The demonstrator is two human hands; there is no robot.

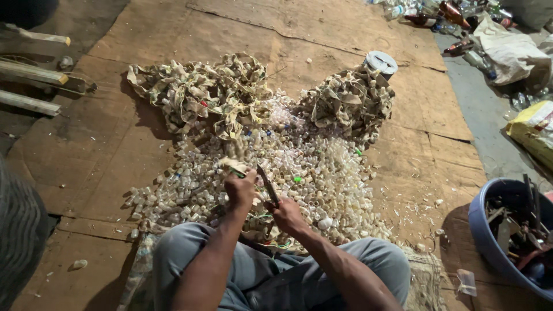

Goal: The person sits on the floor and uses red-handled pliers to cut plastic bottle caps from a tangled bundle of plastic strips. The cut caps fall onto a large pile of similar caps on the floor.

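I sit on brown cardboard sheets with my grey-trousered legs apart. My left hand is closed around a small pale plastic piece with a green bit sticking out. My right hand grips a knife whose blade points up and away, close beside the left hand. Right in front of both hands spreads a wide heap of small clear plastic bottle necks and rings. Behind it lie two piles of crumpled beige label strips, one at the left and one at the right.
A round white lid rests on the right strip pile. A blue tub of scrap metal stands at the right. Bottles and bags crowd the far right corner. Wooden slats lie at the left. A dark striped object sits at the left edge.
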